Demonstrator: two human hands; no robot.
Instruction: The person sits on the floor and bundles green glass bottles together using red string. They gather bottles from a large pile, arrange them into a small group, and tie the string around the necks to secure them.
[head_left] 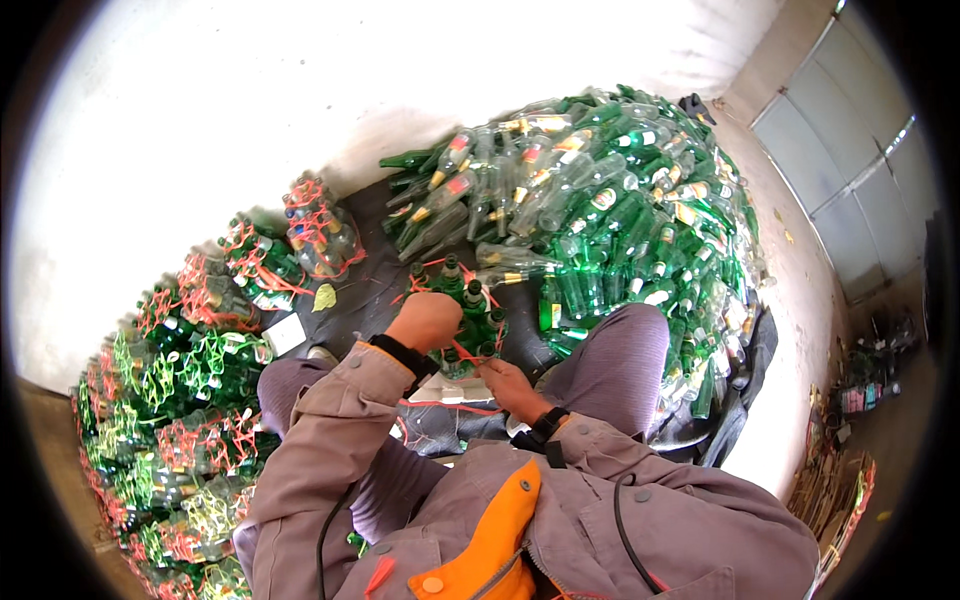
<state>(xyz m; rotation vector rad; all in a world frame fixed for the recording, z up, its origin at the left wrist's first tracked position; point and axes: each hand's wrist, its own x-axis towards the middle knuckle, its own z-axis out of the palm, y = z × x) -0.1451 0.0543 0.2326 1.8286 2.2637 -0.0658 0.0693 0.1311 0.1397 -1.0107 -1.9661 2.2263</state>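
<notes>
Between my knees stands a cluster of upright green glass bottles (473,297), with red plastic string (462,352) around and among their necks. My left hand (425,321) is closed in a fist at the cluster's left side, and its fingertips are turned away from view. From beneath that fist the string runs to my right hand (512,388). At the near right side of the cluster, the right fingers are pinched on the string, close to a bottle neck. More string (450,406) trails below the bottles, over a dark surface.
A large heap of loose green and clear bottles (620,210) rises ahead and to the right. Many bottle bundles tied with red and green string (190,370) line the left. A white wall (250,90) stands behind; black sheeting (375,225) covers the floor.
</notes>
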